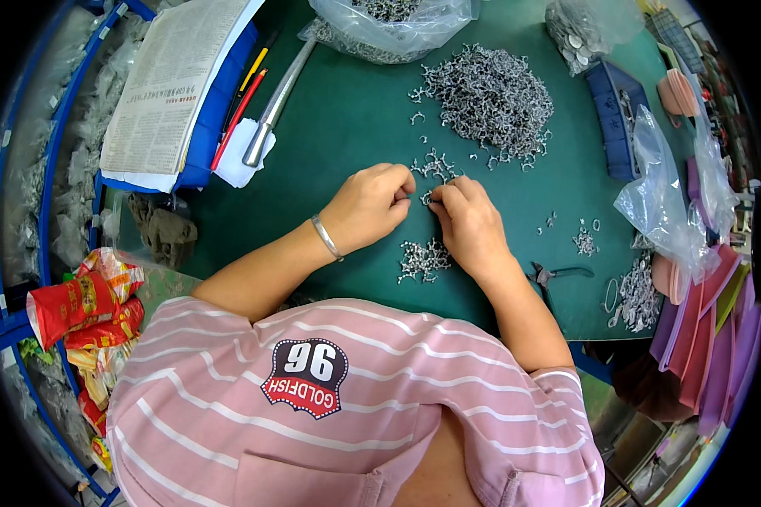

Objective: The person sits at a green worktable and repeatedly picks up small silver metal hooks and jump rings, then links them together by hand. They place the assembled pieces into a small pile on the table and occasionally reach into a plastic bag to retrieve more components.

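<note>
My left hand [370,203], with a silver bangle [326,237] on its wrist, is closed over the green tabletop [330,127]; whatever its fingertips may pinch is hidden. Just to its right, my right hand [473,226] pinches a small curved silver metal piece [426,199] between thumb and forefinger. A few loose metal pieces [435,165] lie just beyond the fingertips. Between my wrists, nearer my body, sits a small pile of shiny metal pieces [423,260]. Farther off rises a large heap of grey curved metal pieces [495,101].
A clear bag of metal parts [389,38] stands at the back. On the left are a tapered metal rod [281,101], a red pencil [238,122] and newspaper [165,93] over a blue tray. Pliers [554,275], a blue bin [613,118] and ring bunches [636,296] lie right.
</note>
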`<action>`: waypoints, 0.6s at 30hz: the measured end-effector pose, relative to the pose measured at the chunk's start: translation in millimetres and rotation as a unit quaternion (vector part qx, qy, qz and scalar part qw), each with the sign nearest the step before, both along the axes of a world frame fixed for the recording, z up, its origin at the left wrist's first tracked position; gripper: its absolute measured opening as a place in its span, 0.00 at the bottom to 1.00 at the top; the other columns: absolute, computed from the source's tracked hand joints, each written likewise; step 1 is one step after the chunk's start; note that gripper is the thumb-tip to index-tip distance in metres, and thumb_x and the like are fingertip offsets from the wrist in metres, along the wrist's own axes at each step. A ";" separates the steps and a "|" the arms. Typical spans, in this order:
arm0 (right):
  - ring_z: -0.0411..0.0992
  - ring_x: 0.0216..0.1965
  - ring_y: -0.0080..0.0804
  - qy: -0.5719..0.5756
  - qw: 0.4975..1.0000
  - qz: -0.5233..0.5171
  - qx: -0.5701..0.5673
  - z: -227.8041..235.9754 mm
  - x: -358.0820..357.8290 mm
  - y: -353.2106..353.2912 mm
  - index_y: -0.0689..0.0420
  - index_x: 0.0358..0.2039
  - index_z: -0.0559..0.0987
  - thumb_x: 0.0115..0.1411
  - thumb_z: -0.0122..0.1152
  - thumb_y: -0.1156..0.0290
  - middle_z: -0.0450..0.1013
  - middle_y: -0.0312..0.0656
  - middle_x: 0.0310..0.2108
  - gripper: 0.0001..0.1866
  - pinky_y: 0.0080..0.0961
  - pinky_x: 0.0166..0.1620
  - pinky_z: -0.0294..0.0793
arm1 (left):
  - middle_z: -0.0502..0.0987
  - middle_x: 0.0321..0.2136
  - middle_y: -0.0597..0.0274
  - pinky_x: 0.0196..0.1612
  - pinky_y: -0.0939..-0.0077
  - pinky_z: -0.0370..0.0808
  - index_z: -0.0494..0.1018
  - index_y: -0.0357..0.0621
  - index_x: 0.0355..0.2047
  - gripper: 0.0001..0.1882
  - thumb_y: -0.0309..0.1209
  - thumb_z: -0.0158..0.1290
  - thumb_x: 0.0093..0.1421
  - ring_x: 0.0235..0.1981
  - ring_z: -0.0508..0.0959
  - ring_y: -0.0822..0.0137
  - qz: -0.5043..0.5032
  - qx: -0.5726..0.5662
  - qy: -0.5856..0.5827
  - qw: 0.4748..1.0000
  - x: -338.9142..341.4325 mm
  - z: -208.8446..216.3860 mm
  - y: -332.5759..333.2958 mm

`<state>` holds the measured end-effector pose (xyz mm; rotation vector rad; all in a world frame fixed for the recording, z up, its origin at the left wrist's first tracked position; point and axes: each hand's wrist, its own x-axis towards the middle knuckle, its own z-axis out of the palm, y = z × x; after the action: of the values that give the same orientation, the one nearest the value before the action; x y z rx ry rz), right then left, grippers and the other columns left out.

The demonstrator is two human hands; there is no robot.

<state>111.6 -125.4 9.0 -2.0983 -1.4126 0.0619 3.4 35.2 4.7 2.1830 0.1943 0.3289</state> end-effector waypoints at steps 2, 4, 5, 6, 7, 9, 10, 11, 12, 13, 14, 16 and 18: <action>0.69 0.34 0.45 -0.021 1.000 0.002 -0.011 -3.2 -0.5 -1.9 0.59 0.30 0.75 0.50 0.62 0.78 0.70 0.44 0.31 0.07 0.38 0.36 0.72 | 0.75 0.26 0.55 0.30 0.73 0.76 0.73 0.35 0.29 0.05 0.20 0.56 0.51 0.25 0.78 0.65 0.001 -0.021 0.004 1.000 -0.6 1.4 1.6; 0.69 0.34 0.45 -0.024 0.999 0.012 0.023 -5.7 1.1 -5.2 0.59 0.31 0.75 0.50 0.63 0.78 0.69 0.44 0.31 0.08 0.37 0.36 0.72 | 0.75 0.27 0.56 0.31 0.74 0.76 0.74 0.35 0.30 0.05 0.20 0.56 0.51 0.25 0.78 0.66 -0.006 -0.016 0.007 1.000 -0.3 0.7 3.4; 0.69 0.34 0.45 -0.024 0.999 0.016 0.038 -6.4 1.6 -6.9 0.59 0.32 0.75 0.50 0.63 0.78 0.69 0.44 0.31 0.08 0.37 0.36 0.72 | 0.75 0.27 0.56 0.31 0.74 0.76 0.75 0.35 0.30 0.05 0.20 0.56 0.51 0.25 0.79 0.66 -0.009 -0.012 0.011 1.000 0.6 -0.6 4.5; 0.69 0.34 0.45 -0.018 0.999 0.013 0.040 -5.6 1.1 -7.2 0.59 0.32 0.75 0.50 0.63 0.78 0.69 0.44 0.32 0.09 0.37 0.36 0.71 | 0.75 0.27 0.56 0.31 0.74 0.77 0.75 0.35 0.30 0.05 0.20 0.56 0.51 0.25 0.79 0.66 -0.012 -0.007 0.015 1.000 2.0 -1.9 5.8; 0.69 0.34 0.44 -0.012 0.999 0.009 0.042 -4.0 -0.1 -6.6 0.59 0.32 0.75 0.49 0.63 0.78 0.69 0.44 0.32 0.09 0.37 0.36 0.71 | 0.75 0.27 0.55 0.31 0.75 0.77 0.75 0.35 0.31 0.05 0.20 0.56 0.51 0.25 0.79 0.65 -0.015 -0.003 0.019 1.000 3.0 -3.0 6.3; 0.69 0.33 0.44 -0.010 0.999 0.006 0.043 -2.6 -1.4 -4.7 0.59 0.32 0.75 0.49 0.63 0.78 0.69 0.44 0.32 0.09 0.37 0.36 0.71 | 0.75 0.27 0.55 0.32 0.72 0.77 0.76 0.36 0.30 0.05 0.21 0.56 0.51 0.26 0.78 0.63 -0.018 0.008 0.022 1.000 5.6 -0.8 3.3; 0.69 0.33 0.44 -0.014 0.999 0.006 0.042 -3.6 -1.8 -3.2 0.59 0.33 0.75 0.49 0.64 0.78 0.69 0.44 0.32 0.09 0.37 0.36 0.71 | 0.75 0.28 0.55 0.32 0.71 0.76 0.76 0.37 0.30 0.05 0.21 0.56 0.51 0.27 0.78 0.61 -0.020 0.013 0.023 0.999 7.3 0.0 1.2; 0.69 0.33 0.44 -0.016 0.999 0.008 0.042 -4.9 -1.9 -1.0 0.59 0.33 0.75 0.49 0.64 0.78 0.69 0.44 0.32 0.09 0.37 0.36 0.71 | 0.75 0.28 0.55 0.33 0.70 0.76 0.76 0.37 0.30 0.05 0.21 0.56 0.51 0.27 0.78 0.60 -0.031 0.045 0.009 0.998 8.3 -0.9 -0.8; 0.69 0.33 0.44 -0.017 0.999 0.007 0.046 -6.5 -1.7 -0.2 0.59 0.33 0.75 0.49 0.63 0.78 0.69 0.43 0.32 0.09 0.37 0.36 0.71 | 0.75 0.28 0.55 0.33 0.68 0.76 0.76 0.38 0.30 0.05 0.22 0.56 0.51 0.28 0.78 0.58 -0.041 0.076 -0.006 0.996 9.5 -3.6 -3.6; 0.69 0.33 0.44 -0.018 0.999 0.005 0.049 -8.4 -1.7 0.2 0.59 0.33 0.75 0.49 0.63 0.78 0.69 0.43 0.31 0.09 0.37 0.35 0.71 | 0.75 0.29 0.55 0.34 0.67 0.76 0.77 0.38 0.30 0.06 0.22 0.56 0.51 0.29 0.77 0.56 -0.052 0.108 -0.020 0.993 10.1 -5.5 -5.1; 0.69 0.33 0.44 -0.017 0.998 0.002 0.053 -9.8 -2.1 0.3 0.59 0.32 0.75 0.49 0.63 0.78 0.69 0.43 0.31 0.09 0.37 0.35 0.71 | 0.75 0.29 0.55 0.34 0.65 0.76 0.77 0.39 0.30 0.06 0.22 0.55 0.50 0.29 0.77 0.55 -0.051 0.110 -0.020 0.992 9.8 -6.6 -5.5; 0.69 0.32 0.43 -0.032 0.998 0.002 0.045 -7.9 -2.9 0.7 0.59 0.32 0.75 0.49 0.63 0.78 0.69 0.43 0.30 0.09 0.36 0.35 0.71 | 0.74 0.29 0.55 0.35 0.63 0.75 0.77 0.39 0.30 0.06 0.23 0.55 0.50 0.30 0.76 0.54 -0.049 0.116 -0.019 0.992 9.5 -7.7 -5.7; 0.69 0.32 0.43 -0.043 0.998 0.000 0.040 -6.5 -3.7 -1.1 0.59 0.32 0.75 0.49 0.63 0.78 0.69 0.42 0.30 0.09 0.36 0.34 0.71 | 0.74 0.29 0.55 0.34 0.63 0.75 0.77 0.40 0.30 0.06 0.22 0.55 0.50 0.30 0.76 0.54 -0.047 0.114 -0.022 0.992 9.4 -8.3 -3.0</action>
<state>107.9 -126.5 2.5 -2.0565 -1.4416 -0.0831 12.7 32.2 -3.5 2.3984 0.0301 0.3598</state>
